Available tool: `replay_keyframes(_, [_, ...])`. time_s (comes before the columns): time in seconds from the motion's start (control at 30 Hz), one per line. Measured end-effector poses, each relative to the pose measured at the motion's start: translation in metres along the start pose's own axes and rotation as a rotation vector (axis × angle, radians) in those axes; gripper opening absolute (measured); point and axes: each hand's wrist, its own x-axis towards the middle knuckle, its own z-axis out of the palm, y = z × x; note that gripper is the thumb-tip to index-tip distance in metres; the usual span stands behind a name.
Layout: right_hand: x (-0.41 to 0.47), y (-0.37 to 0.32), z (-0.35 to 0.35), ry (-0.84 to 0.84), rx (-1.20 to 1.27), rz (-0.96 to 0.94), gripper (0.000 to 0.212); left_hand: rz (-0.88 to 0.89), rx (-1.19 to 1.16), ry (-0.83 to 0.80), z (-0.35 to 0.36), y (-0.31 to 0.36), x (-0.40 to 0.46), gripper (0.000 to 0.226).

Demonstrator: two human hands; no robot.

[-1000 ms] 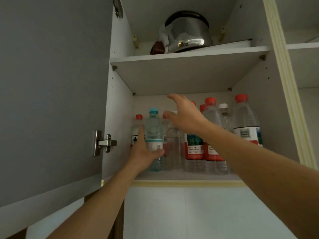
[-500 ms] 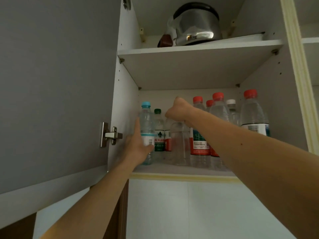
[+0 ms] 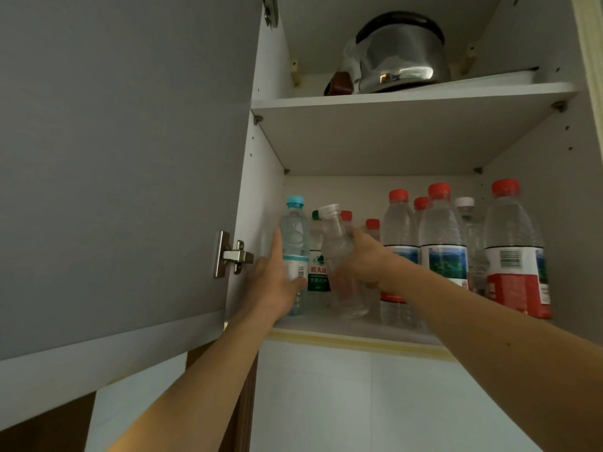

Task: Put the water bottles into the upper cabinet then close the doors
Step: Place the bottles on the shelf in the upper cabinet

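- Inside the upper cabinet, on the lower shelf (image 3: 352,331), a person's right hand (image 3: 365,259) grips a clear bottle with a white cap (image 3: 337,252), now tilted to the left with its base close to the shelf; half a second earlier that hand was closed over the top of a bottle standing upright in the same spot.
- The left hand (image 3: 277,282) cradles the blue-capped bottle (image 3: 295,243) against the cabinet's left wall, fingers straight along its side and thumb across the label, much as it did a moment before.
- The tilt suggests the clear bottle is being shifted or reseated in the row, so the loading step looks unfinished.
- A green-labelled bottle (image 3: 317,272) stands between the two held ones; red-capped bottles (image 3: 442,256) fill the right side, upright and close together.
- The grey door (image 3: 124,158) on the left hangs fully open on its hinge (image 3: 231,254); closing is not yet begun.
- A steel kettle (image 3: 401,57) sits on the top shelf.
- Hidden or unclear: the right-hand door is out of frame; the right fingers are masked by the bottle; whether its base touches the shelf cannot be told; rear bottles are partly covered.
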Motion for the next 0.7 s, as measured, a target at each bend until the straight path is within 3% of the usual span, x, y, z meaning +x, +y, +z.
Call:
replay_keyframes(0.07, [0.004, 0.004, 0.003, 0.024, -0.013, -0.019, 0.068, -0.007, 0.06, -0.002, 0.001, 0.0, 0.001, 0.11])
replay_keyframes(0.2, [0.013, 0.007, 0.013, -0.03, 0.049, -0.003, 0.045, -0.002, 0.261, 0.013, 0.004, -0.001, 0.003, 0.116])
replay_keyframes(0.33, [0.015, 0.009, 0.023, -0.051, 0.168, 0.047, 0.071, -0.006, 0.549, 0.051, 0.007, 0.0, 0.006, 0.114])
replay_keyframes(0.43, [0.023, 0.007, 0.024, -0.072, 0.134, 0.043, 0.069, -0.003, 0.703, 0.107, 0.008, 0.0, 0.01, 0.106])
replay_keyframes(0.5, [0.027, 0.004, 0.023, -0.099, 0.154, 0.037, 0.063, -0.014, 0.725, 0.1, 0.007, -0.004, 0.011, 0.093])
replay_keyframes(0.63, [0.037, 0.005, 0.031, -0.17, 0.201, -0.009, 0.031, -0.015, 0.645, 0.092, 0.003, -0.012, 0.011, 0.079])
replay_keyframes(0.7, [0.041, 0.007, 0.037, -0.178, 0.239, -0.021, 0.033, 0.012, 0.633, 0.106, 0.003, -0.013, 0.01, 0.079])
